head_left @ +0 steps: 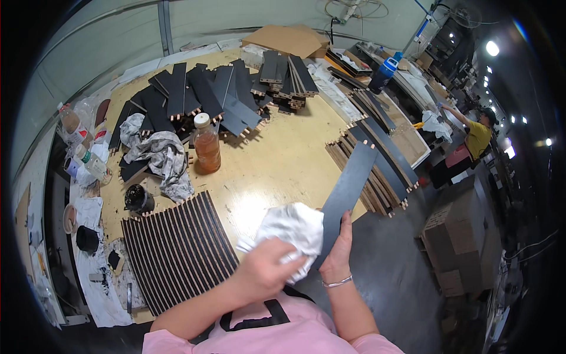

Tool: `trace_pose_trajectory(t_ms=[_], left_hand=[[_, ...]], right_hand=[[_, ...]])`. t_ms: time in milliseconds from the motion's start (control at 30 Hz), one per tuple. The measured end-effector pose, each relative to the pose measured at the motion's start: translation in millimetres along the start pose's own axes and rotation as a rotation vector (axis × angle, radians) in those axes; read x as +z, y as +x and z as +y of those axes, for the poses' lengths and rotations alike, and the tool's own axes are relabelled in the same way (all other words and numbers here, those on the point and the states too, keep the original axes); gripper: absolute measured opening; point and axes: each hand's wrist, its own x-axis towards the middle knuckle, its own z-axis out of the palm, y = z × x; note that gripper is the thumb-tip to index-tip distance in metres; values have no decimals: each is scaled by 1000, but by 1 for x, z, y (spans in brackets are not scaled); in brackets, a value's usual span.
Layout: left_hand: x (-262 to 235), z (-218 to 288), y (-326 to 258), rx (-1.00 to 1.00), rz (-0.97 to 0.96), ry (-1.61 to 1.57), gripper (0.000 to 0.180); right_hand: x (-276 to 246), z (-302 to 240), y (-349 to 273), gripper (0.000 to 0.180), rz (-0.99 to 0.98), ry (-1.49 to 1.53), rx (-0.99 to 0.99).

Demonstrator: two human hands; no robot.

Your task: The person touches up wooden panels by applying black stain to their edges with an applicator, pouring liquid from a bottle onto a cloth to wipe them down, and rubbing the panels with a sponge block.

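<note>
Wiping step under way at near edge of worktop (283, 171). Left hand (268, 272), grip closed around crumpled white cloth (292, 227), presses cloth on lower end of long dark panel (348, 189). Right hand (341, 248), fingers wrapped on panel's near end, holds it tilted, far end over panel stack (377, 159) at right edge. Judgement: keep panel braced, run cloth full length along face, even pressure, fresh cloth fold outward. Finished slats (177, 251) lie in row at near-left corner; bottle (206, 147) mid-worktop, well apart.
</note>
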Motion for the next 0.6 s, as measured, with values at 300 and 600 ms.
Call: trace_pose_trajectory(t_ms=[300,600], left_hand=[[-11,-39,-12,-286,-46,258,46],[-29,-18,-40,-751,-53,-352,58]], right_hand=[[-12,1,9,67,-230,-100,-10],[-4,55,-24,42,-325,-181,35]])
